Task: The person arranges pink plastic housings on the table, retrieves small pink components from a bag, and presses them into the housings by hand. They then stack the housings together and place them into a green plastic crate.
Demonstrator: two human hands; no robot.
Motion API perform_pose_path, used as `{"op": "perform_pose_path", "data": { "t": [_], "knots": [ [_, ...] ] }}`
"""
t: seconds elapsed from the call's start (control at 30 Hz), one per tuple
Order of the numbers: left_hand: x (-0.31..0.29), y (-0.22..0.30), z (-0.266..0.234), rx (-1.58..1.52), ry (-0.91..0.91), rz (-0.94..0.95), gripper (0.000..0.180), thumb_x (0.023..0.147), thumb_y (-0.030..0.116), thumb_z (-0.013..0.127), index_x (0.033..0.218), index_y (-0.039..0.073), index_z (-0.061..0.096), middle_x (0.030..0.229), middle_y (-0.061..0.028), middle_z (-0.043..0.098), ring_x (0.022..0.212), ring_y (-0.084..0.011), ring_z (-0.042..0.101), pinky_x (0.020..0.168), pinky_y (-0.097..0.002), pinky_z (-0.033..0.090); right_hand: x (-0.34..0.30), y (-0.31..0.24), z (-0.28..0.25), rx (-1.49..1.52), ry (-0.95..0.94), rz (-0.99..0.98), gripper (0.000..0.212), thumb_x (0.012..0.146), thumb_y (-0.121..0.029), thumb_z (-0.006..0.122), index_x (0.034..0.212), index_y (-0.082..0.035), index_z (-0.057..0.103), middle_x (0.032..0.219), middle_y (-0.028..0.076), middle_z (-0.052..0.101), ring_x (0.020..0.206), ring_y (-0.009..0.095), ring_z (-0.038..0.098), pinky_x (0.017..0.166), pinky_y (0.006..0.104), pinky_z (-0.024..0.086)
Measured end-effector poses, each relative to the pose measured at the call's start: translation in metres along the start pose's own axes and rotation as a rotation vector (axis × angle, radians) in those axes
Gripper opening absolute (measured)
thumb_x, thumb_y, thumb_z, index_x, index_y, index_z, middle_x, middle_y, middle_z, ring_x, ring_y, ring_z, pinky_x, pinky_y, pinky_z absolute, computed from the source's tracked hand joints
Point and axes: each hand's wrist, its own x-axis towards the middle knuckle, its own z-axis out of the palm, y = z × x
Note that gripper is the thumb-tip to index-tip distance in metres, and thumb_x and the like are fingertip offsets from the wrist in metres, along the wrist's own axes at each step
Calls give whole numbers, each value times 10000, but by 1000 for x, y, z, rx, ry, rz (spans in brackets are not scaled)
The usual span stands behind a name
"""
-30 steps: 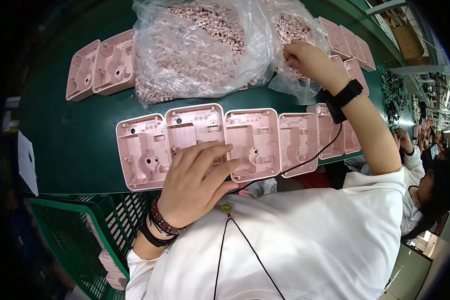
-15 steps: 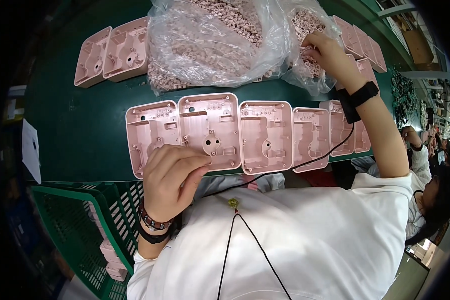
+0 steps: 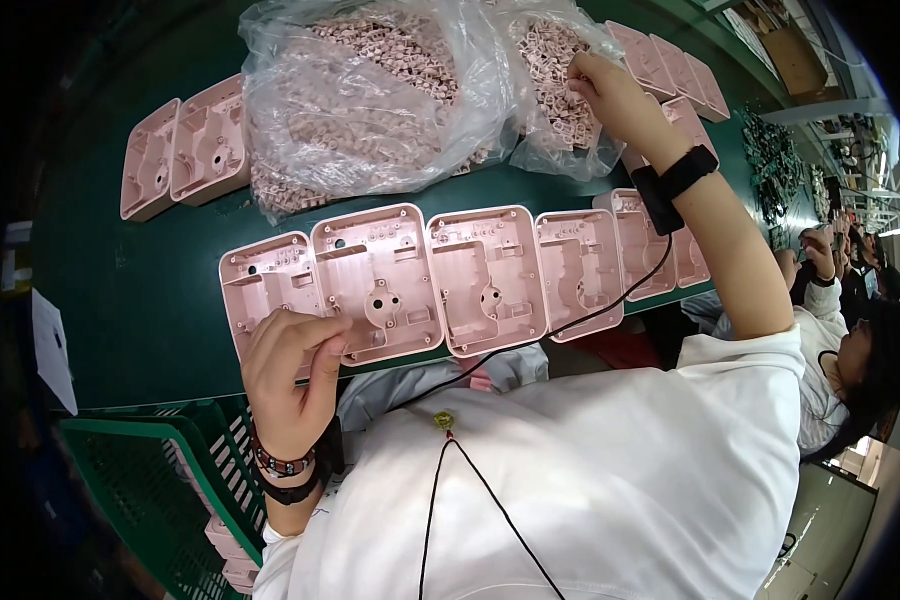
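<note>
A: How many pink cases (image 3: 490, 285) do you count?

B: Six show in a row on the green bench (image 3: 160, 290), starting under the left grip (image 3: 288, 385) and running off to its right. Two more sit beyond that grip, farther left. At least four are to the right of the right grip (image 3: 615, 95).

A: What are they like?

B: Smooth plastic, shallow, rounded at the corners and open on top, with raised walls, posts and round holes inside.

A: And the containers?

B: Three. The large bag (image 3: 350, 120) is left of the right grip, and the small bag (image 3: 570, 165) is right under it. Both are thin, crinkled clear plastic, heaped with small pink pieces (image 3: 545, 60), knobbly and past counting. The green crate (image 3: 120, 470), slotted plastic, stands below and left of the left grip, with at least two cases stacked in it.

A: How are the grips?

B: The left one's thumb and forefinger come close together over the near corners of the first two cases; I can't tell whether they pinch anything. The right one curls down at the pieces in the small bag; spread or pinching, I can't tell.
</note>
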Motion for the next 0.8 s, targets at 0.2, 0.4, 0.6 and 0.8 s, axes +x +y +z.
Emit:
{"op": "perform_pose_path", "data": {
  "t": [0.2,0.4,0.6,0.8],
  "knots": [
    [1,2,3,-45,3,-80,65,764,-2,601,828,-4,608,748,-106,595,648,-226,553,574,-281,422,0,0,-10,129,14,79,108,853,-119,547,884,-22,512,699,95,536,658,222,530,628,294,420],
    [-1,-1,16,-353,-37,-182,207,809,58,602,997,-13,554,807,-108,586,693,-201,565,627,-266,435,-11,-93,-25,464,-42,212,103,884,-113,517,860,-14,515,712,-2,527,649,50,463,565,223,370],
    [6,9,16,-761,-319,-201,343,815,148,638,1075,-20,491,849,-88,581,749,-168,581,693,-262,450,-50,-226,-42,785,-384,-230,119,765,3,585,865,-31,531,713,87,491,670,214,521,565,291,405],
    [-1,4,18,-770,-378,-180,263,811,159,645,941,-4,485,859,-85,578,775,-149,566,717,-256,454,-55,-240,-22,994,-336,-174,200,765,51,545,952,-20,531,791,106,504,666,224,540,546,319,417]
  ]
}}
